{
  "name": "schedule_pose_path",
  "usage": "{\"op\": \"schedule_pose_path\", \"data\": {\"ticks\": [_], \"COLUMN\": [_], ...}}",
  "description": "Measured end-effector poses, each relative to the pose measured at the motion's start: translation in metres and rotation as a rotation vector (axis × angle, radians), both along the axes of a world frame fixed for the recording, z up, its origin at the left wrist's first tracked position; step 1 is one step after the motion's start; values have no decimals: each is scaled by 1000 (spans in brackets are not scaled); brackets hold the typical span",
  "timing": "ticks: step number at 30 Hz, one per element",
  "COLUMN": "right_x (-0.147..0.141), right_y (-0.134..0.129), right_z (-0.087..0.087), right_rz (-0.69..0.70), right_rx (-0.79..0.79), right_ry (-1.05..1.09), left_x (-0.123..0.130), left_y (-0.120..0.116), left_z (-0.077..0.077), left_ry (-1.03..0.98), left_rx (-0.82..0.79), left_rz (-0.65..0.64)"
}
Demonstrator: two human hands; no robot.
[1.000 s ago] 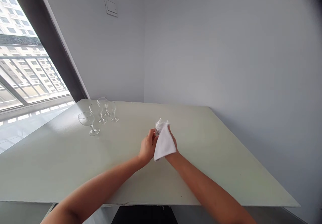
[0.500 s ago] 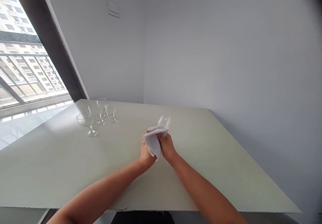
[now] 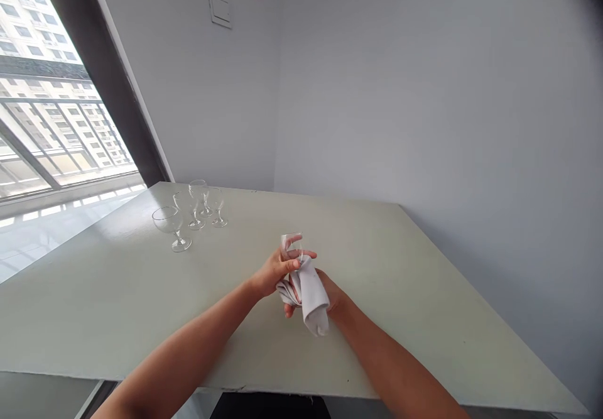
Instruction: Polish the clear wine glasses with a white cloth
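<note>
My left hand (image 3: pixel 271 272) is wrapped around a clear stemmed glass (image 3: pixel 291 241), its thumb on the near side and its fingers showing behind the bowl. The glass's rim points up and away from me. Just below, my right hand (image 3: pixel 333 292) grips a white cloth (image 3: pixel 315 296), which lies bunched around the lower part of the glass and hangs down toward me. Fingertips of the right hand show under the cloth's left side. The glass's stem and foot are hidden by the cloth and hands.
Several clear stemmed glasses stand upright at the table's far left, the nearest being a wide goblet (image 3: pixel 168 221). The pale table (image 3: pixel 405 318) reaches to grey walls (image 3: pixel 400 80) behind and on the right. A window (image 3: pixel 56 105) is at the left.
The glass has been turned and its bowl now shows in my left hand. The cloth has slipped from around the bowl to lower down, with my right hand beneath it.
</note>
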State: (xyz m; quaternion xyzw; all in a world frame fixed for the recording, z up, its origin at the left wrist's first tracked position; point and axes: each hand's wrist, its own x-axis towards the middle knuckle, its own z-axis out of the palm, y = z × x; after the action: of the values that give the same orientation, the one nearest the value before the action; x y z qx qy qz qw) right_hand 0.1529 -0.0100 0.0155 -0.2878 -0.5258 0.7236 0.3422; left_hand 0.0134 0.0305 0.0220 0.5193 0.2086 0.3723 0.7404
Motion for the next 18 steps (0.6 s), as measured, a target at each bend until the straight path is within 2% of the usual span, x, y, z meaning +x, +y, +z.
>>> {"op": "schedule_pose_path", "data": {"ticks": [2,3,5,7,9,10,11,13,16,18], "right_x": [2,3,3,1,0,-1,0,2,5,3], "right_y": [4,7,14,19,20,19,17,11,2,-1], "right_z": [-4,-8,-15,-20,-20,-17,-14,-6,1,1], "right_rz": [47,-1,-189,-433,-609,-621,-575,-363,-33,83], "right_rx": [-49,1,192,411,551,562,530,357,44,-74], "right_ry": [-4,-88,-368,-665,-828,-830,-775,-544,-96,134], "left_x": [3,5,9,13,15,14,12,7,-2,-5], "left_y": [-2,-3,-4,-6,-7,-7,-6,-5,-3,-3], "left_z": [-3,-5,-9,-13,-13,-11,-8,-1,10,13], "left_ry": [40,62,94,113,117,114,104,60,-8,-40], "left_rx": [-13,-10,-8,-22,-27,-9,28,127,204,183], "left_rz": [87,168,344,481,543,547,533,431,158,37]}}
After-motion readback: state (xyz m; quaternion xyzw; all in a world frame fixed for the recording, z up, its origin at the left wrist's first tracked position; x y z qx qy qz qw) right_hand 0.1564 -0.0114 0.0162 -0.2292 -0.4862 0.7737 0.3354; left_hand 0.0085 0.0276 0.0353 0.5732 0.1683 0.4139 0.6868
